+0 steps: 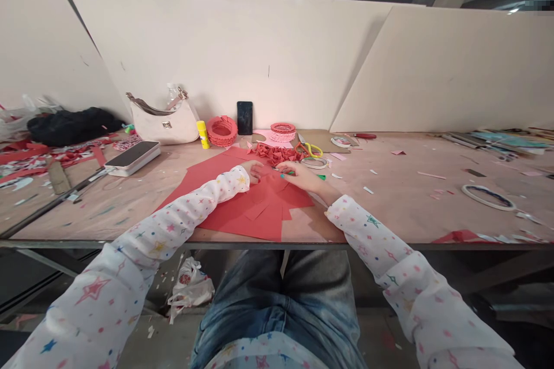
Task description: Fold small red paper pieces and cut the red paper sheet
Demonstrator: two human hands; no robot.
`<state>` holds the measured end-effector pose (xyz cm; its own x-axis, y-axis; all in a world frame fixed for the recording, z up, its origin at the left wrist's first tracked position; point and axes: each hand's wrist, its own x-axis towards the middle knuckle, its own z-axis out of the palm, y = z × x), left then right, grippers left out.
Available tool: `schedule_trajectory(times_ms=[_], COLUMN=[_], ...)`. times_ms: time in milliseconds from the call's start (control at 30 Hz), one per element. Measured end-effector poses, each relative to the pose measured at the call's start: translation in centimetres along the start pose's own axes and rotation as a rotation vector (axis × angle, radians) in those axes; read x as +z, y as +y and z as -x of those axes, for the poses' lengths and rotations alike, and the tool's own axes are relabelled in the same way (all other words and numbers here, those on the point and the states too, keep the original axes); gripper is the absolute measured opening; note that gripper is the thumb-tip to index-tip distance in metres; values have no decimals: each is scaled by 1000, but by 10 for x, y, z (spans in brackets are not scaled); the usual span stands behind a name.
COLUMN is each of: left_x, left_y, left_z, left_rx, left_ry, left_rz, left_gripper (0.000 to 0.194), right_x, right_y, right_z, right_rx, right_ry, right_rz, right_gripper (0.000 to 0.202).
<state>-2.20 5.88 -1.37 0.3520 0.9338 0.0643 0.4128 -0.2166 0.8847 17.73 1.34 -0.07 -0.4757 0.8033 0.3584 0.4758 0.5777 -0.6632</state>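
Note:
Red paper sheets [259, 225] lie in an overlapping stack at the table's front edge, with cut pieces on top. My left hand [253, 171] rests on the paper, its fingers loosely bent and a little apart. Just right of it, my right hand [300, 177] is closed over the sheets, thumb and fingers together. Small green bits show at its fingertips and below the palm; what it holds is too small to make out. Right behind the hands lies a heap of folded red paper pieces [277, 153]. Yellow-handled scissors [314, 150] and a tape roll [314, 162] lie beside the heap.
Red paper rings [222, 131], a pink-and-red ring stack [283, 132], a glue stick [202, 134] and an upright phone [244, 118] stand behind. A handbag [164, 121] and a white box-like device [133, 158] are left. Another tape roll [489, 198] lies right. White boards [242, 52] close off the back.

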Motion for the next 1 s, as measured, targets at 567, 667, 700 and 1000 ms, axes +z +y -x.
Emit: schedule_trajectory(times_ms=[567, 667, 700, 1000], left_x=[11, 13, 14, 21], left_y=[11, 15, 16, 26], left_z=[21, 21, 21, 29], left_rx=[-111, -122, -126, -129], left_ry=[32, 39, 40, -38], left_rz=[29, 49, 60, 216], left_gripper=[34, 40, 41, 31], right_x=[-5, -3, -3, 2], right_y=[-7, -11, -13, -21], right_z=[2, 4, 4, 6], right_rx=[106, 109, 107, 82], right_ry=[117, 61, 40, -40], right_rz=[-274, -349, -360, -340], right_gripper=[30, 33, 31, 30])
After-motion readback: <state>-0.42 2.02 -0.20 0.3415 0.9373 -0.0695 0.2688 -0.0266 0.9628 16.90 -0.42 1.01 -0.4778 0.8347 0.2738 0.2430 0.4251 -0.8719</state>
